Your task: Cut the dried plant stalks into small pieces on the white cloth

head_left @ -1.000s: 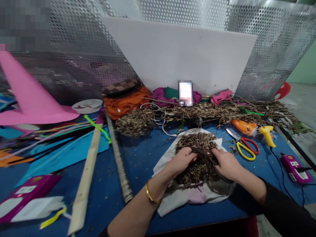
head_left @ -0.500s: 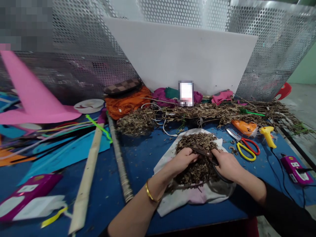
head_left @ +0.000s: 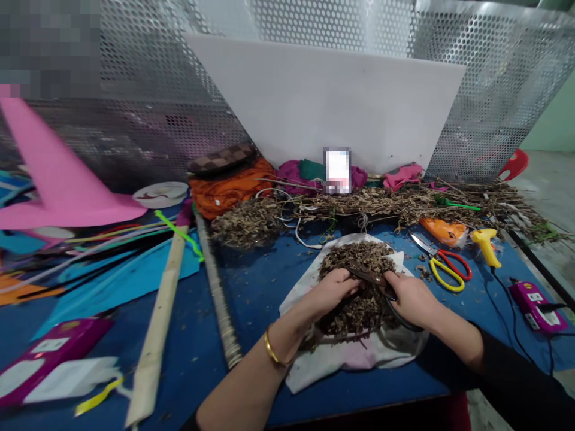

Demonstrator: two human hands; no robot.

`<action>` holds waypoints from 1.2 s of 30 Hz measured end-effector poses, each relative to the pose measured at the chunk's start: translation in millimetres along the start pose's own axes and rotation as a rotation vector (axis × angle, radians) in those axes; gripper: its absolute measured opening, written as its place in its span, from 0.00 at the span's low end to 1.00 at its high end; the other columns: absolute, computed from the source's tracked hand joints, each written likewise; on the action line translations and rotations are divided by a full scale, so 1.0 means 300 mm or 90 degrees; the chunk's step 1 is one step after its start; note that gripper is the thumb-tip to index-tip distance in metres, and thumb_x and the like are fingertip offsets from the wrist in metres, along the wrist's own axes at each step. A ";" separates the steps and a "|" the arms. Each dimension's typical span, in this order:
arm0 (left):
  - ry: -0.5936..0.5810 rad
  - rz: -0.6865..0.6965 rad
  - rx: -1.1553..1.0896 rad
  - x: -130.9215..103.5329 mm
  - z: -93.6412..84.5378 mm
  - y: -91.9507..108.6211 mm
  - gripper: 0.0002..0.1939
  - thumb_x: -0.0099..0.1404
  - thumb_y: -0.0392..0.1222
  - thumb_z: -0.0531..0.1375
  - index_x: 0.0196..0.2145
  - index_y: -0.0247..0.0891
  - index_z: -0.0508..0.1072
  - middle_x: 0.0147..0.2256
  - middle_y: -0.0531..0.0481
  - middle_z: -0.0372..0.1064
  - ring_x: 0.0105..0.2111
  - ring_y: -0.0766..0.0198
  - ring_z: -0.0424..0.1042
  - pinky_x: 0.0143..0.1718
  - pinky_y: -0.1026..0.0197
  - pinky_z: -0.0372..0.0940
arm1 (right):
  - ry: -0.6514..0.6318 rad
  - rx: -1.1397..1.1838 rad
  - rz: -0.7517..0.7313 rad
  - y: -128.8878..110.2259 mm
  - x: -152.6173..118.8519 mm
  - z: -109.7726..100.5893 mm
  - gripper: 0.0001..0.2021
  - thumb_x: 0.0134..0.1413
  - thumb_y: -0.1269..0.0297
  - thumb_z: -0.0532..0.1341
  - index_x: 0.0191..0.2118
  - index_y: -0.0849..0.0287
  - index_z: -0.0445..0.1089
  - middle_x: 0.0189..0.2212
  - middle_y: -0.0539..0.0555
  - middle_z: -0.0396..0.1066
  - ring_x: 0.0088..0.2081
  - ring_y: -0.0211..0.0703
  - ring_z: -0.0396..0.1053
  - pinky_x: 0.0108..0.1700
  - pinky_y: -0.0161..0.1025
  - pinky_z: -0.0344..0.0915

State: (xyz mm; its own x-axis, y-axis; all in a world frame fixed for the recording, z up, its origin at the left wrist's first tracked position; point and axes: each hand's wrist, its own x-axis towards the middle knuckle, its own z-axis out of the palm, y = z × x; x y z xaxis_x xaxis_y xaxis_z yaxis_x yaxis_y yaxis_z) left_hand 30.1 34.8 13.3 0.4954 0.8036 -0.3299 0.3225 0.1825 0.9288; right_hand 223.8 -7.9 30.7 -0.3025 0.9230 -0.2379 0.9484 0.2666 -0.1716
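Note:
My right hand point(head_left: 411, 299) is closed around the dark handles of a pair of scissors point(head_left: 371, 276). The blades point left, reaching my left hand point(head_left: 335, 288). That hand is closed, thumb and fingers pinched together low over the pile; whatever they grip is hidden. Beneath both hands lies a heap of brown, crumbled dried plant bits point(head_left: 353, 254), spread on a white cloth point(head_left: 309, 372) with a faint pink stain. A gold bangle circles my left wrist.
Red-and-yellow-handled scissors point(head_left: 449, 269), a yellow glue gun point(head_left: 485, 245) and a purple power strip point(head_left: 536, 306) lie to the right. Dry stems point(head_left: 381, 203) run along the back. On the left are a wooden slat point(head_left: 162, 311), a wrapped rod point(head_left: 216, 287) and a pink pointed hat point(head_left: 54, 167).
The view has shifted very slightly. Both hands keep nearly the same place and grip over the pile, and the scissor blades look a little closer together.

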 end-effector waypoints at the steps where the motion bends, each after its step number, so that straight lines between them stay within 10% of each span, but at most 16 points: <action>1: 0.000 0.001 -0.004 0.000 0.000 0.001 0.16 0.52 0.53 0.54 0.21 0.37 0.59 0.19 0.58 0.50 0.21 0.71 0.47 0.22 0.64 0.44 | -0.002 -0.001 -0.005 0.000 0.000 -0.001 0.10 0.52 0.67 0.53 0.42 0.57 0.59 0.36 0.54 0.68 0.36 0.42 0.67 0.32 0.33 0.53; 36: 0.011 0.022 -0.118 -0.023 -0.027 0.042 0.13 0.51 0.43 0.57 0.35 0.34 0.67 0.22 0.57 0.56 0.22 0.70 0.51 0.25 0.65 0.46 | 0.040 0.064 -0.012 0.027 -0.008 -0.029 0.16 0.54 0.61 0.53 0.49 0.55 0.58 0.40 0.53 0.65 0.38 0.41 0.65 0.34 0.33 0.51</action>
State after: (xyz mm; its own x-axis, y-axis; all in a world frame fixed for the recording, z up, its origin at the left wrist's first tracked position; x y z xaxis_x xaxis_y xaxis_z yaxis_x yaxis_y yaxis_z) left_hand 24.4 36.3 28.7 0.4896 0.8204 -0.2954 0.1501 0.2544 0.9554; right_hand 233.0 -5.6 38.1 -0.3111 0.9345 -0.1731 0.9270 0.2582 -0.2721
